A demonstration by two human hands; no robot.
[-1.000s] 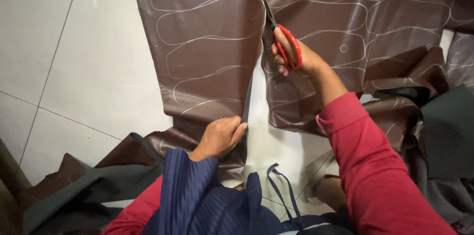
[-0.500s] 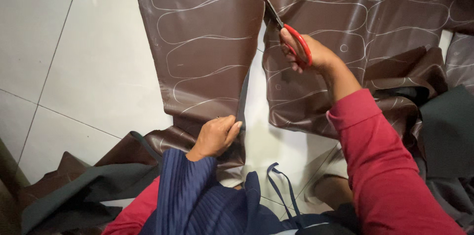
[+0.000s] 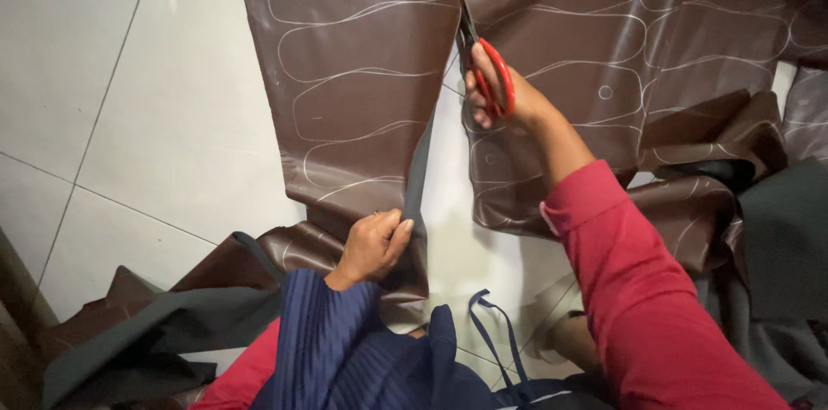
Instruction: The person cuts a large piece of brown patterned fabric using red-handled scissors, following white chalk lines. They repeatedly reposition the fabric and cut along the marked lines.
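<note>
right grip point(image 3: 500, 95) is closed through the red loop handles of the one pair of scissors point(image 3: 476, 52), fingers threaded in and squeezed. the dark blades point up and away from the body, their tips at the head of the slit. left grip point(image 3: 375, 246) is pinched on the near cut edge of the left flap, thumb and fingers pressed on it, holding it down close to the body.

one brown leatherette sheet point(image 3: 362, 91) lies flat on the pale tiled floor point(image 3: 112, 117), marked all over with white chalk outlines of long rounded shapes. the cut runs as a single long axis from the left hand up to the blades, nearly straight away from the person, leaning slightly right. uncut material lies directly beyond the blade tips, so the right hand is the nearer one to it; the left sits well back at the slit's near end.

several dark grey and brown offcuts point(image 3: 147, 324) are heaped at the near left, more at the right.
</note>
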